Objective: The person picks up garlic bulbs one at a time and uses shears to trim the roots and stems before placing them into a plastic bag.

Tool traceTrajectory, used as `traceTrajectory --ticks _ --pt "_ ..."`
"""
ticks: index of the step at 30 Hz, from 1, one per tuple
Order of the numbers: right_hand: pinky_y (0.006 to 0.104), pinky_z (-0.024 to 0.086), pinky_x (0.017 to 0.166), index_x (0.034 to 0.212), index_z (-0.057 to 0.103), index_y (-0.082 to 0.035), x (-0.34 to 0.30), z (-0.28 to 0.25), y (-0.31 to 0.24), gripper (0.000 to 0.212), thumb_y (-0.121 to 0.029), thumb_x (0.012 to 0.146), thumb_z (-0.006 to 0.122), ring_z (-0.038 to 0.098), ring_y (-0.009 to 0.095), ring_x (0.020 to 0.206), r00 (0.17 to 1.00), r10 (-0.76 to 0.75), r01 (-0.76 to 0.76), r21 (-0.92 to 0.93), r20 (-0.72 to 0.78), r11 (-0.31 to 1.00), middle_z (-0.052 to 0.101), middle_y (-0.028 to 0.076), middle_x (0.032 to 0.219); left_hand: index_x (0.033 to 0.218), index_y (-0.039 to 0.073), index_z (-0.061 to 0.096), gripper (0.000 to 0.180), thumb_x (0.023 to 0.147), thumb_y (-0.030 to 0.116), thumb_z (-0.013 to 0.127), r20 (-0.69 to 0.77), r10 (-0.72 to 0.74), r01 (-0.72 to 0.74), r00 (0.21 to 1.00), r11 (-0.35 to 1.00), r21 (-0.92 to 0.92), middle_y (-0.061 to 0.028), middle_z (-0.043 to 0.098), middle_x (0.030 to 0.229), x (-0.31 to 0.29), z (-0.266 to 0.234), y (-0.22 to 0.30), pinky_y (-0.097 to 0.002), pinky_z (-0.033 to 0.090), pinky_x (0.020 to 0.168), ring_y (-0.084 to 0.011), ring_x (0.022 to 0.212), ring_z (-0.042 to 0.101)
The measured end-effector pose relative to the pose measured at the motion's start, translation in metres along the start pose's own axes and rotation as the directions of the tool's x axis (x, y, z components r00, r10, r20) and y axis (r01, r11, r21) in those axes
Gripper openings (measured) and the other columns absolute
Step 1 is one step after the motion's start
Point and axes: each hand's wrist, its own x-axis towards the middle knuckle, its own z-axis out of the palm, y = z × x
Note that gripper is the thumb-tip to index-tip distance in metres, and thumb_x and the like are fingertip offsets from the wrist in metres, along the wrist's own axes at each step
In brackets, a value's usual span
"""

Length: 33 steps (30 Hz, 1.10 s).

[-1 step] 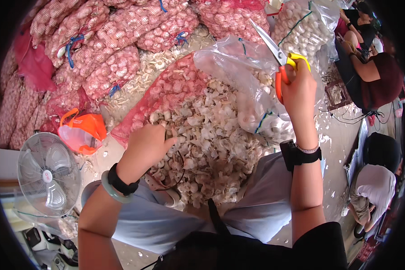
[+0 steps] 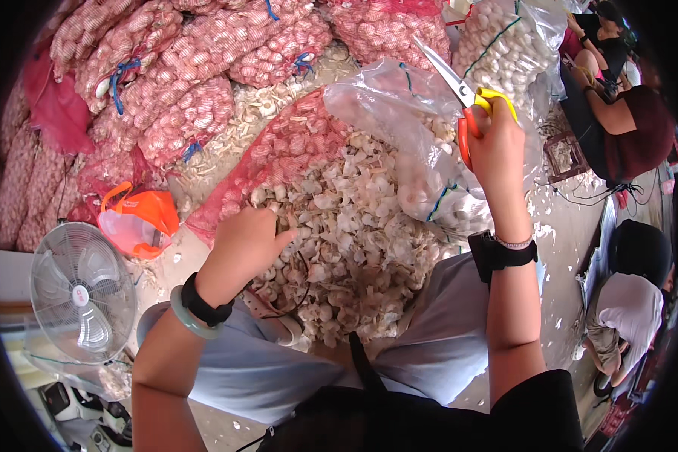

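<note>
In my right hand (image 2: 497, 147) is a pair of scissors (image 2: 465, 102) with one orange and one yellow handle. Its blades point up and to the left, over a clear plastic bag (image 2: 376, 94). My left hand (image 2: 244, 245) is at the left edge of a heap of garlic bulbs and loose skins (image 2: 354, 218). Its fingers curl down out of sight, with the thumb toward the heap; whatever they hold is hidden. Beyond the heap lies a red mesh sack (image 2: 286, 147) with garlic in it. Peeled-looking white bulbs show inside the clear bag on the right.
Full pink mesh sacks of garlic (image 2: 203, 56) are piled at the far left. A fan (image 2: 82, 294) and an orange bag (image 2: 146, 218) stand left of my left arm. Another clear bag of garlic (image 2: 497, 45) is at the far right. Several people (image 2: 629, 132) sit along the right side.
My right hand has shifted slightly left and down with the scissors. My left hand has hardly moved.
</note>
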Motion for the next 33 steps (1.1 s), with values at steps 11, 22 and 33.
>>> traceTrajectory --ticks 11,22,33 --pt "0.0332 0.05 0.064 0.097 0.061 0.001 -0.02 -0.014 -0.018 0.032 -0.012 0.07 0.072 0.065 0.029 0.071 0.983 -0.011 -0.008 0.1 0.183 0.995 0.065 0.016 0.079 0.077 -0.002 0.062 0.043 0.076 0.041 0.064 -0.054 -0.117 0.119 0.992 0.993 0.027 -0.0205 0.062 0.078 -0.003 -0.006 -0.045 -0.046 0.048 0.068 -0.0372 0.08 0.06" --pt "0.0263 0.05 0.063 0.103 0.063 -0.004 -0.037 -0.049 -0.031 0.035 -0.013 0.071 0.073 0.064 0.013 0.065 0.999 -0.009 0.017 0.151 -0.052 0.988 0.067 0.007 0.079 0.079 -0.001 0.064 0.036 0.076 0.035 0.067 -0.039 -0.175 0.174 0.984 0.985 -0.016 -0.0183 0.062 0.078 0.013 0.039 -0.133 -0.039 0.047 0.071 -0.032 0.076 0.06" --pt "0.0227 0.048 0.058 0.107 0.063 -0.005 -0.046 -0.056 -0.033 0.036 -0.01 0.073 0.071 0.06 0.009 0.06 0.998 0.019 -0.028 0.155 0.055 0.988 0.066 0.004 0.079 0.086 0.0 0.064 0.042 0.077 0.041 0.064 0.249 -0.134 0.134 0.959 0.991 0.017 -0.0165 0.064 0.083 0.042 0.035 -0.147 -0.0355 0.047 0.074 -0.0261 0.081 0.061"
